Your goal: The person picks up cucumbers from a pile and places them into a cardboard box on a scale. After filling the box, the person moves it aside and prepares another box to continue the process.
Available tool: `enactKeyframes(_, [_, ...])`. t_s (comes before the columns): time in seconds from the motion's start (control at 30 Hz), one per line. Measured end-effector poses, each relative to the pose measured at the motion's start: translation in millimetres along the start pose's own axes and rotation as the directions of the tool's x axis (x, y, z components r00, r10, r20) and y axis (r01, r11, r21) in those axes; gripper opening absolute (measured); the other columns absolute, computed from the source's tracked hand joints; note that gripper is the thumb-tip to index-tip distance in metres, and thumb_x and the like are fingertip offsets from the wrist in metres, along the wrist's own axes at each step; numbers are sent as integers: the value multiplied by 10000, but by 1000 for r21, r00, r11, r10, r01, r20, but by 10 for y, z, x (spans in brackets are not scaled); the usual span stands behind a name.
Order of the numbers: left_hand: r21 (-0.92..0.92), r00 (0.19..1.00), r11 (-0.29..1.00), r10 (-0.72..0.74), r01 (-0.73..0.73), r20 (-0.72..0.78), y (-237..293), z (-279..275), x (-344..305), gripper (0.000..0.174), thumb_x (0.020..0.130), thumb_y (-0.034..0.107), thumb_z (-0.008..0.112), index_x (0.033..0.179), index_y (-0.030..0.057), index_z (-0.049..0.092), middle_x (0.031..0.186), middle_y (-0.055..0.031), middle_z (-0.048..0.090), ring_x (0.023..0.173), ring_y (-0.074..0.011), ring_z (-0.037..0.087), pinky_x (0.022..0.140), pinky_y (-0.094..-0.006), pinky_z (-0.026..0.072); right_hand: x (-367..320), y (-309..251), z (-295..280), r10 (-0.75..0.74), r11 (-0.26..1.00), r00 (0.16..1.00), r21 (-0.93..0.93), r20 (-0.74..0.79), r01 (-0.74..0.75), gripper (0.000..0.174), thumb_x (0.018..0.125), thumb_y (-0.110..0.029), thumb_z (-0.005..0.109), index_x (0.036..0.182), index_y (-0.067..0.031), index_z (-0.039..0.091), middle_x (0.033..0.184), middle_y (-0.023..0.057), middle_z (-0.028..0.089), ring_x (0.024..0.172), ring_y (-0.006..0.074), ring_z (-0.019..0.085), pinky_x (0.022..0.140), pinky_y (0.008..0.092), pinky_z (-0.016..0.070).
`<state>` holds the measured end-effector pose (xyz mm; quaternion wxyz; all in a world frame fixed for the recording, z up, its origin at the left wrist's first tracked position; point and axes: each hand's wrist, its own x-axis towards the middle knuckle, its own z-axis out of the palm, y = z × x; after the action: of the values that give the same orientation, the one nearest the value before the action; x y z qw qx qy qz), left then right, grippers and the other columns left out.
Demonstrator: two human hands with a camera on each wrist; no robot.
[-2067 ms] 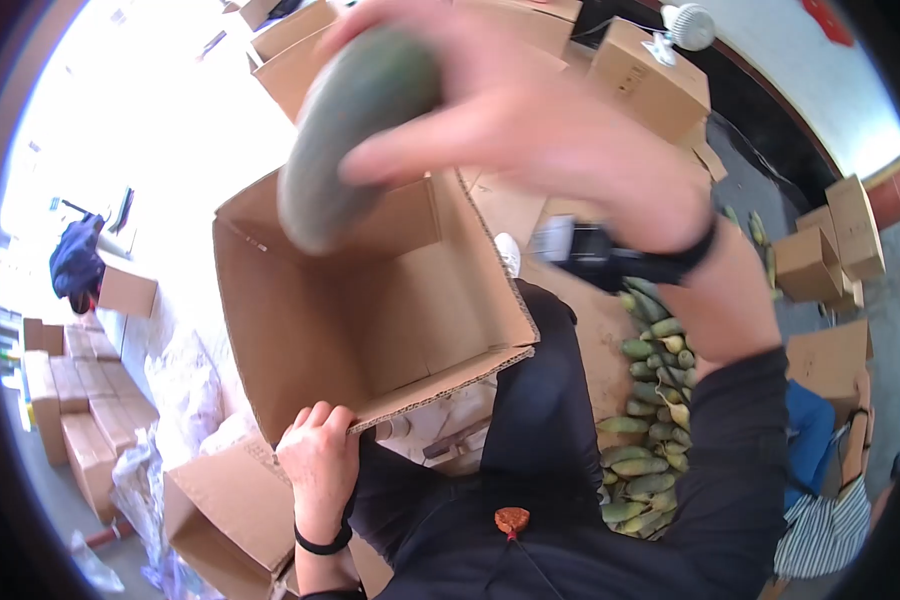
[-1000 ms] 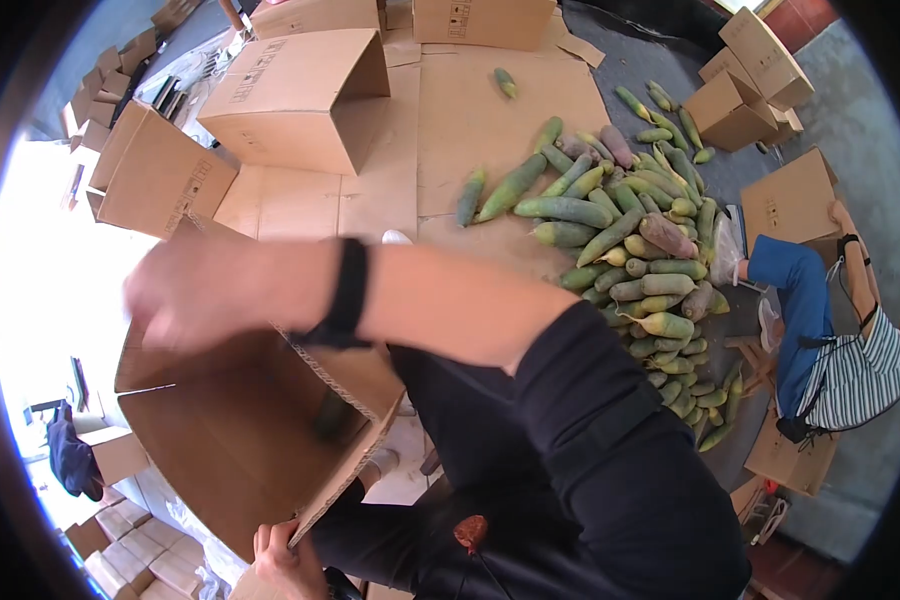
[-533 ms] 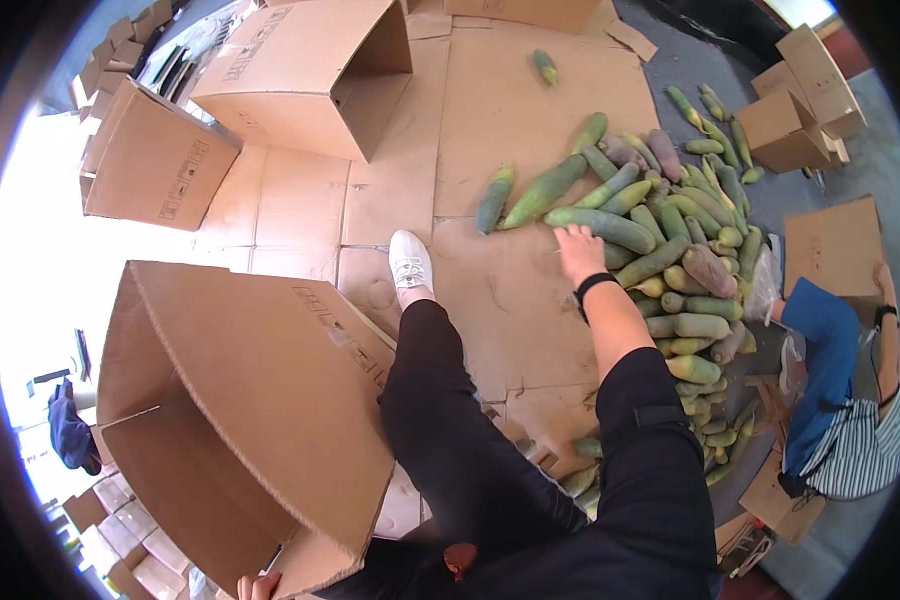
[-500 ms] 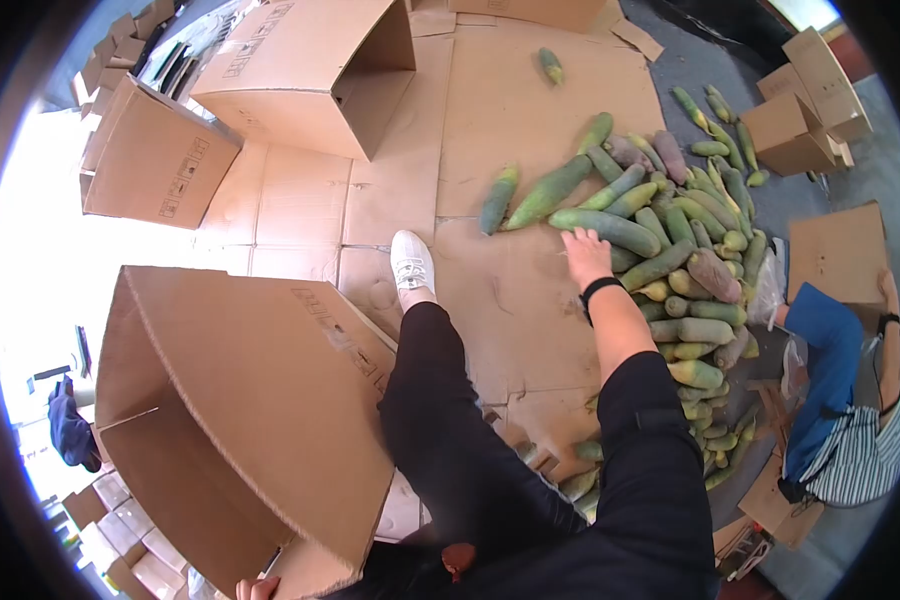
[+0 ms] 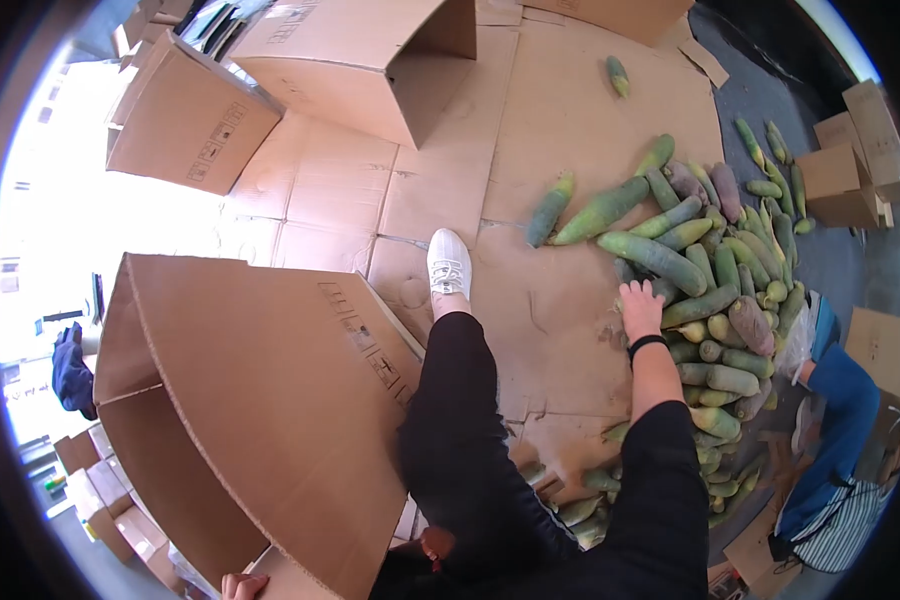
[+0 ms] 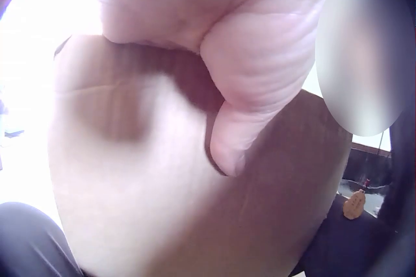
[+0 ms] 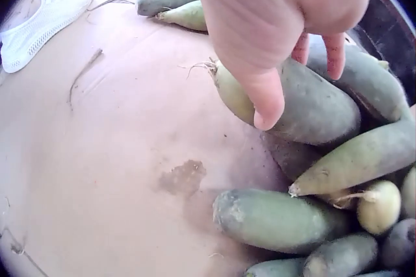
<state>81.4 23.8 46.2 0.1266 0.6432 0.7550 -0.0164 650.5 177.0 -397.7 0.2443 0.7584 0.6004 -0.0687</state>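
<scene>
Long green radishes [image 5: 740, 375] lie in a heap on the right in the head view. My right hand [image 5: 641, 308] is at the heap's left edge. In the right wrist view its thumb presses the near side of a green radish [image 7: 318, 108], with fingers over the far side. My left hand [image 5: 242, 586] grips the edge of a tilted cardboard box [image 5: 270, 390] at lower left. In the left wrist view the left thumb [image 6: 237, 137] lies flat along a box panel; the other fingers are hidden there. The inside bottom of the box is out of sight.
Flattened cardboard [image 5: 540, 320] covers the floor. Larger boxes [image 5: 330, 85] stand at the back left, and small boxes [image 5: 845, 185] at the right. A person in blue trousers [image 5: 835, 420] sits beyond the heap. The wearer's white shoe [image 5: 449, 262] stands mid-floor.
My right hand carried a radish over the box, reached inside, and came out without it. It then crossed to the heap and now holds another radish. My left hand stays on the box, which has tilted.
</scene>
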Motion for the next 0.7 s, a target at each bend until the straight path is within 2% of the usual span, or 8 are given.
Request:
enactKeyframes(0.03, [20, 1000, 1000, 17, -17, -2, 4, -8, 14, 178, 753, 51, 592, 897, -10, 677, 778, -159, 563, 725, -334, 553, 667, -398, 443, -51, 61, -94, 12, 991, 1000, 137, -27, -8, 449, 727, -152, 720, 1133, -173, 531, 1129, 85, 528, 1142, 259, 477, 882, 495, 440])
enactKeyframes(0.07, [38, 999, 999, 32, -32, -3, 2, -14, 21, 179, 747, 43, 596, 898, -6, 678, 791, -160, 562, 727, -337, 553, 671, -398, 443, -90, 125, -196, 2, 992, 999, 128, -37, 3, 449, 727, -152, 720, 1133, -173, 531, 1129, 85, 528, 1142, 259, 477, 882, 495, 440])
enactKeyframes(0.2, [11, 995, 995, 96, -96, -22, -85, 12, 10, 185, 739, 7, 594, 900, 23, 683, 766, -156, 570, 737, -332, 560, 665, -403, 443, -261, 295, -621, 211, 743, 959, 669, -191, -30, 596, 670, -51, 761, 1186, -85, 464, 1159, 100, 544, 1086, 300, 523, 923, 399, 433])
enactKeyframes(0.27, [15, 977, 987, 159, -159, -144, -266, 133, -37, 119, 663, 101, 688, 706, 39, 597, 673, -110, 527, 668, -303, 547, 585, -379, 424, -199, 357, -569, 324, 52, 946, 999, -6, -12, 561, 720, -90, 756, 1191, -84, 452, 1095, 71, 549, 999, 209, 551, 838, 357, 477])
enactKeyframes(0.33, [32, 968, 985, 171, -168, -185, -206, 132, -38, 124, 615, 135, 615, 705, 58, 579, 648, -93, 494, 638, -307, 515, 562, -385, 397, -461, 112, -1253, 248, -182, 968, 983, 44, 2, 511, 782, -134, 732, 1196, -90, 436, 1078, 40, 541, 935, 139, 551, 689, 276, 509])
enactKeyframes(0.47, [23, 967, 991, 130, -128, -218, -202, 123, -79, 163, 544, 79, 611, 707, 85, 609, 656, -83, 505, 657, -293, 533, 586, -375, 425, -805, -251, -2401, 80, -291, 943, 897, -322, 331, 415, 874, -112, 650, 1236, -60, 453, 1159, 43, 534, 1038, 165, 539, 866, 331, 490])
enactKeyframes(0.57, [39, 963, 991, 135, -129, -231, -230, 120, -86, 146, 563, 60, 624, 703, 102, 616, 657, -66, 516, 672, -274, 548, 608, -371, 449, -1195, -466, -3386, -26, -479, 884, 782, -467, 399, 441, 903, -112, 604, 1295, -29, 421, 1244, 78, 513, 1127, 200, 522, 936, 363, 470])
enactKeyframes(0.7, [23, 957, 990, 139, -137, -256, -267, 130, -104, 114, 598, 64, 637, 700, 110, 616, 661, -49, 523, 681, -256, 555, 613, -365, 453, -1724, -832, -4508, -178, -442, 528, 546, -831, 711, 619, 917, -226, 587, 1430, -43, 293, 1375, 83, 426, 1207, 213, 485, 1006, 370, 411])
